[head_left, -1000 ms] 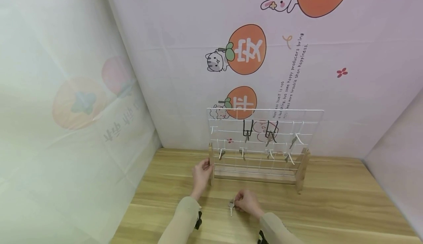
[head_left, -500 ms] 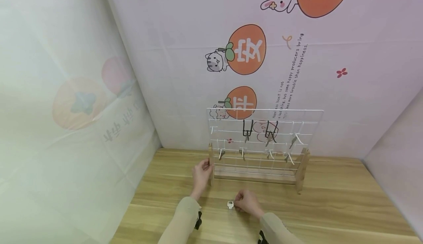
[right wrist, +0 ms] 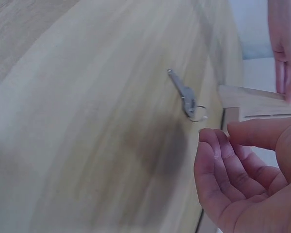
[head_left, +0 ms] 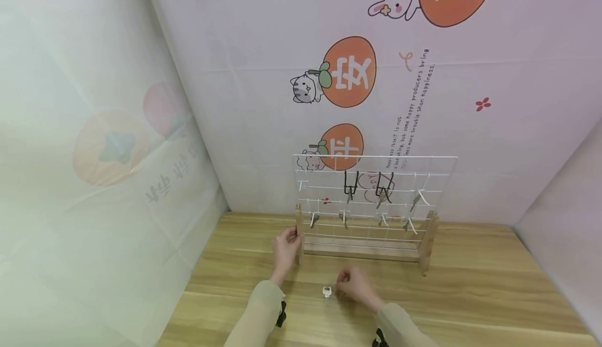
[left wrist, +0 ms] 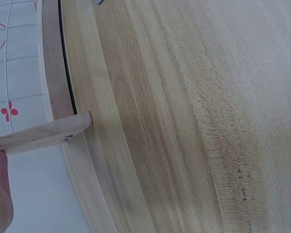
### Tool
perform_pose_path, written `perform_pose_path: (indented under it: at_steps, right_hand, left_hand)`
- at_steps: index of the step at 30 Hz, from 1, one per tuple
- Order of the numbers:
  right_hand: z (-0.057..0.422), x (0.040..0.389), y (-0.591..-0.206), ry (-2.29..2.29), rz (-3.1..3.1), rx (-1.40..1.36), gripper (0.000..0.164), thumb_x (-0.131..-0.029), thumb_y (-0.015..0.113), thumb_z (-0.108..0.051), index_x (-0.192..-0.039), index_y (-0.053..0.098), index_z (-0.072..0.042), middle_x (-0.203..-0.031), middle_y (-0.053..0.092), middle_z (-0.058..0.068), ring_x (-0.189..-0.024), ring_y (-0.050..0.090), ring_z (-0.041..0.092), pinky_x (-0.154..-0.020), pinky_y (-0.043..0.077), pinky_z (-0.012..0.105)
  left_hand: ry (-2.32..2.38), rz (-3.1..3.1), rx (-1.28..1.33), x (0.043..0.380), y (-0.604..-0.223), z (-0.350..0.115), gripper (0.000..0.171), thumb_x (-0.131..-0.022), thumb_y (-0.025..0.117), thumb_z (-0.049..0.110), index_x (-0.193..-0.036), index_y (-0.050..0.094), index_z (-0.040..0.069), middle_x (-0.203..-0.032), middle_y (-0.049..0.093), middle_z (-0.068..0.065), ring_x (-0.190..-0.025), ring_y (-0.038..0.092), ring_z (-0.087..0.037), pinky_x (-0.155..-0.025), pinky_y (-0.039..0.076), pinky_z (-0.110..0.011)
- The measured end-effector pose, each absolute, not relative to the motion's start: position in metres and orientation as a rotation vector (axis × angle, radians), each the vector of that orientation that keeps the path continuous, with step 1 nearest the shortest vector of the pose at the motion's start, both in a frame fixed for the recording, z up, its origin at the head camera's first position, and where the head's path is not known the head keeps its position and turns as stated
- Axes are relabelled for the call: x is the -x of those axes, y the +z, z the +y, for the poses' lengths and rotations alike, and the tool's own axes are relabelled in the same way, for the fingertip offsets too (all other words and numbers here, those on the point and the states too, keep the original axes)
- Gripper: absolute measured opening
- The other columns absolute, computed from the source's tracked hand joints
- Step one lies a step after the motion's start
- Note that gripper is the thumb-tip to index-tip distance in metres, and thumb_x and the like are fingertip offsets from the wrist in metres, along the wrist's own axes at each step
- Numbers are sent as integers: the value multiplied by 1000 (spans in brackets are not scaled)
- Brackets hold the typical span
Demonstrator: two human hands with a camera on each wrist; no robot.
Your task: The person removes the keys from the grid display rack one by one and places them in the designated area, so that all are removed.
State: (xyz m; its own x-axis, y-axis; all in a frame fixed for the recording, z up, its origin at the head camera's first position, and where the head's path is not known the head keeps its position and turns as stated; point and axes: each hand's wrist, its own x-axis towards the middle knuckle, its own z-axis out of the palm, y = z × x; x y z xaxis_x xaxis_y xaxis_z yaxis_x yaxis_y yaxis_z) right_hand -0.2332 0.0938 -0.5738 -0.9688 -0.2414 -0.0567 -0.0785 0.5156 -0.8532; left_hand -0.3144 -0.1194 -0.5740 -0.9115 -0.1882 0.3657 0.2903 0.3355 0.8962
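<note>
One key (head_left: 326,292) and its ring (right wrist: 205,115) lie on the near table (head_left: 447,305); the right hand (head_left: 358,287) has drawn off to the right, its pinch slightly parted on nothing, so the key seems let go; the left hand (head_left: 285,250) grips the left leg (left wrist: 43,135) of the rack (head_left: 362,252)

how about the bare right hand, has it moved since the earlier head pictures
Yes: the right hand has shifted slightly rightward, nearer the right wooden post of the white wire rack, leaving a gap from the small silver metal key.
</note>
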Motion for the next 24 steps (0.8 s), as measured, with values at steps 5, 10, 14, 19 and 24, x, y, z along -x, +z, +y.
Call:
perform_pose_path:
  at_steps: [5, 10, 14, 19, 24]
  right_hand:
    - [99, 235, -561, -1437, 2635, 270, 7, -80, 70, 0, -85, 65, 1, -72, 65, 7, -61, 58, 13, -49, 48, 18]
    - [105, 238, -539, -1501, 2669, 330, 7, -83, 70, -2, -86, 65, 1, -75, 69, 9, -64, 65, 15, -53, 56, 18]
    - [111, 241, -516, -1543, 2691, 362, 8, -85, 71, -3, -90, 65, 0, -80, 71, 10, -68, 64, 11, -57, 55, 16]
    - [115, 244, -487, -1531, 2769, 235, 10, -86, 73, -8, -94, 67, -4, -87, 73, 7, -75, 62, 8, -64, 53, 15]
    - [120, 248, -463, -1567, 2869, 232, 11, -87, 73, -8, -97, 69, -4, -93, 75, 11, -81, 66, 14, -69, 55, 15]
  left_hand:
    - [-1596, -2198, 98, 315, -575, -120, 21, -85, 72, -5, -105, 69, -10, -104, 72, -31, -94, 74, -39, -80, 65, -38]
    - [-1592, -2188, 115, 315, -575, -119, 20, -85, 72, -5, -104, 69, -11, -103, 71, -32, -93, 74, -40, -79, 66, -37]
    - [-1583, -2192, 121, 315, -575, -120, 21, -85, 72, -6, -104, 69, -11, -103, 71, -33, -93, 74, -40, -79, 66, -35]
    - [-1576, -2187, 115, 314, -574, -119, 20, -84, 72, -7, -104, 69, -11, -102, 72, -31, -92, 74, -40, -79, 66, -35]
    - [-1582, -2176, 113, 313, -572, -119, 19, -83, 72, -7, -102, 70, -10, -100, 73, -29, -92, 74, -40, -79, 66, -38]
